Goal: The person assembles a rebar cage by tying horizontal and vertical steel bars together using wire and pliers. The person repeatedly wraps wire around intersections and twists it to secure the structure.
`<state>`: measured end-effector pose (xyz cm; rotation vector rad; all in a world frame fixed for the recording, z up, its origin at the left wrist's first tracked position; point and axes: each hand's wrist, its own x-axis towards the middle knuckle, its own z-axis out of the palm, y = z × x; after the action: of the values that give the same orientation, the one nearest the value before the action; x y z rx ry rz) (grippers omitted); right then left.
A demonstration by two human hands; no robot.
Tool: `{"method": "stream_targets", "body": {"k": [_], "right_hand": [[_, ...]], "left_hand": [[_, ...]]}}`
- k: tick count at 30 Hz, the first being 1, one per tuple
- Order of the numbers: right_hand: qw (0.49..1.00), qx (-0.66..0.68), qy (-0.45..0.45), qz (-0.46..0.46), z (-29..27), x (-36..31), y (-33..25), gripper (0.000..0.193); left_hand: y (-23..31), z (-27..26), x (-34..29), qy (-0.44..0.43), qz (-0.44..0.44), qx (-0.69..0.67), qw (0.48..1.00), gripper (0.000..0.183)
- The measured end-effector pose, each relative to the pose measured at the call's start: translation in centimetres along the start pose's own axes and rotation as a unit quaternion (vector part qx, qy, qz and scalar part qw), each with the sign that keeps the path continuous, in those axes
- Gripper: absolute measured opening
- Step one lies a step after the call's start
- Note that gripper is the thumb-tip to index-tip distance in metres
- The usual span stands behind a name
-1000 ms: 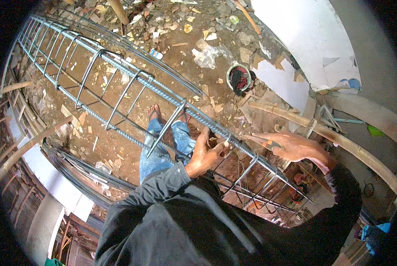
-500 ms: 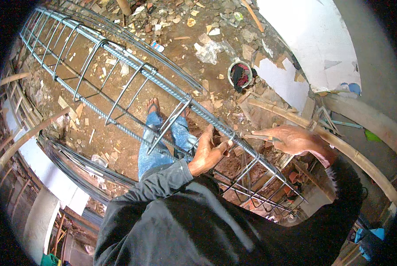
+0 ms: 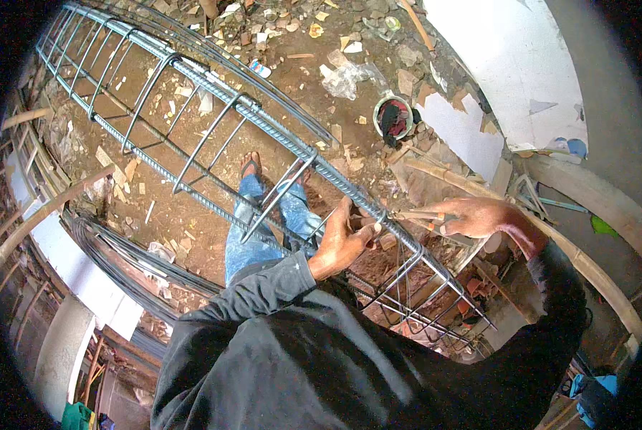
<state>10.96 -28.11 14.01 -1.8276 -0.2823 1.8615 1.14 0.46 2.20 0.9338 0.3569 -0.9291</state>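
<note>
- The metal cage (image 3: 278,129) runs long, from upper left to lower right.
- My right hand (image 3: 478,216) grips pliers (image 3: 423,215), their tips pointing left at its bar (image 3: 335,174).
- My left hand (image 3: 337,245) is nearer, just below the bar; I can't tell if it holds anything.

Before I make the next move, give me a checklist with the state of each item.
1. Plier-like tool held in the right hand: ok.
2. Tool tip up close to the cage's top bar: ok.
3. Tool tip gripping anything: cannot tell, too small.
4. Left hand firmly gripping something: cannot tell; it is near the bar, across from the tool.
5. Closed footwear: not ok; the foot in clear view wears an open sandal.
6. Bucket standing apart from the cage: ok.
</note>
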Motion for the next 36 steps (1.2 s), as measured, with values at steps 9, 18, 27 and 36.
{"method": "stream_targets", "body": {"k": [9,18,27,36], "right_hand": [[0.998,-0.068,-0.010,0.003,-3.2,0.6,-5.2,0.052],[0.988,-0.130,0.015,0.077,-2.0,0.9,-4.7,0.076],[0.800,-0.519,0.300,0.003,2.9,-2.0,-5.1,0.050],[0.965,0.180,0.035,0.187,2.9,-2.6,-8.0,0.037]], "left_hand": [[0.1,0.1,0.0,0.005,0.029,0.011,1.000,0.056],[-1.1,-0.2,0.3,-0.007,0.052,-0.028,0.998,0.058],[-1.8,0.0,0.3,0.002,0.041,-0.028,0.999,0.052],[-1.7,-0.6,0.2,-0.010,0.085,-0.009,0.996,0.052]]}}
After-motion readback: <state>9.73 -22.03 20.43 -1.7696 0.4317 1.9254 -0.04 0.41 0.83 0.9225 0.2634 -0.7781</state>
